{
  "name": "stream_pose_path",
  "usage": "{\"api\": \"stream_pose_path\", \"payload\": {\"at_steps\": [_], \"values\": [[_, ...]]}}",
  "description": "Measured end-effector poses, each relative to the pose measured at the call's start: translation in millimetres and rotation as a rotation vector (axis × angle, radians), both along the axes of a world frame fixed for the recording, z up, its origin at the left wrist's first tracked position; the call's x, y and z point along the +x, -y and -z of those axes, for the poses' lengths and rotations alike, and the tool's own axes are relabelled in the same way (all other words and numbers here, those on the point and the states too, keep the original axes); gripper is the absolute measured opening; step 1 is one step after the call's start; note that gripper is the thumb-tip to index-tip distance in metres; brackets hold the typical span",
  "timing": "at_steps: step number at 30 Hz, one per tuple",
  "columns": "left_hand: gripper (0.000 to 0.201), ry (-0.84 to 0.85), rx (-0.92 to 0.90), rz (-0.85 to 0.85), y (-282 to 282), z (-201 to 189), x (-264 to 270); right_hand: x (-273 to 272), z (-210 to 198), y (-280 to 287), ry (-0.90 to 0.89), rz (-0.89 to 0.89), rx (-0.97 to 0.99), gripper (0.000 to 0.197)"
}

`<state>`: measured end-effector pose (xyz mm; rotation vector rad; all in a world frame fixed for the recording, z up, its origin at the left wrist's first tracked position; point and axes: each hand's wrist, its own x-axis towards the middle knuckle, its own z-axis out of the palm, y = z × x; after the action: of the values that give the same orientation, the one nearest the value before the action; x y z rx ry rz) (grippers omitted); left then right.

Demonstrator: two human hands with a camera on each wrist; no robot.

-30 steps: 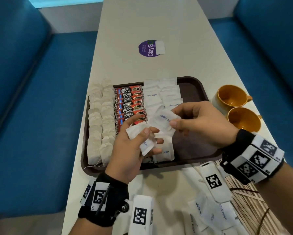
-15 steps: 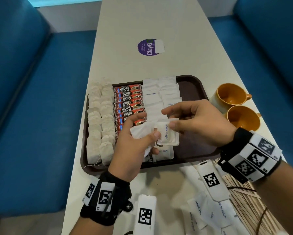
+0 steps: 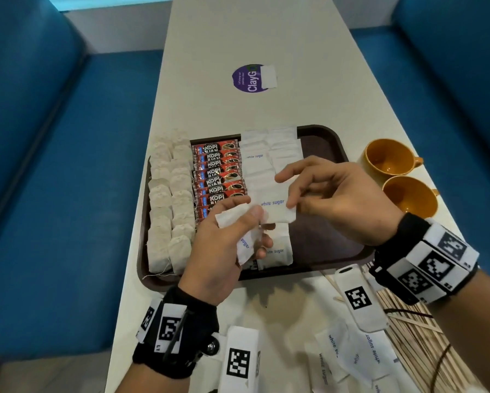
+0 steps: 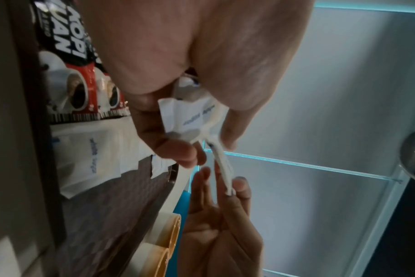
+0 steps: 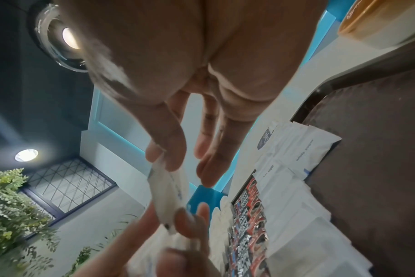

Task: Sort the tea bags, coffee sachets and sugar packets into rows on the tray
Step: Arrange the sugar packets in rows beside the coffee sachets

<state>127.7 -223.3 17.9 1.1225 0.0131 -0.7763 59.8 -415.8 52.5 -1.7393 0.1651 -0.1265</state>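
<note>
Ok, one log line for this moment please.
step: passing sugar packet | left hand: grips spare packets | right hand: pinches packet | tray: three sorts in rows

We read "white sugar" on the sugar packets [image 3: 272, 204], "KOPI" on the red coffee sachets [image 3: 218, 173], and "ClayG" on the purple table sticker [image 3: 250, 78].

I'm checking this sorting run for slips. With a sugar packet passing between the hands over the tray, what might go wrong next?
1. The left hand holds several sugar packets loosely; pulling one out may drop the others.
2. The right hand only pinches the sugar packet by its edge; it may slip onto the coffee sachets.
</note>
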Motion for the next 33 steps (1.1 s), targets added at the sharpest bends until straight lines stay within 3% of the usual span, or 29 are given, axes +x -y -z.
{"api": "stream_pose_path", "payload": {"at_steps": [3, 9, 21, 25, 28, 33], "values": [[0.055, 0.071, -0.012, -0.038, 2.5, -2.0, -2.6, -2.6, 4.7, 4.6, -0.007, -0.008, 0.003, 0.021], [0.05, 0.213, 0.077, -0.092, 3.5, 1.0, 0.4, -5.7, 4.7, 4.6, -0.048, -0.035, 0.073, 0.008], [0.041, 0.351, 0.27, -0.164, 6.0, 7.9, 1.2, -0.5, 9.6, 0.1, -0.15, 0.099, 0.013, 0.043], [0.039, 0.363, 0.277, -0.151, 6.3, 7.0, 3.1, 1.5, 11.7, 0.6, -0.154, 0.101, -0.008, 0.024], [0.038, 0.346, 0.265, -0.157, 4.4, 8.1, 5.5, 7.3, 14.3, 9.7, -0.167, 0.231, -0.005, 0.015], [0.038, 0.258, 0.245, -0.129, -5.6, 12.0, 10.6, 26.6, 21.8, 41.1, -0.294, 0.431, -0.014, 0.023]]}}
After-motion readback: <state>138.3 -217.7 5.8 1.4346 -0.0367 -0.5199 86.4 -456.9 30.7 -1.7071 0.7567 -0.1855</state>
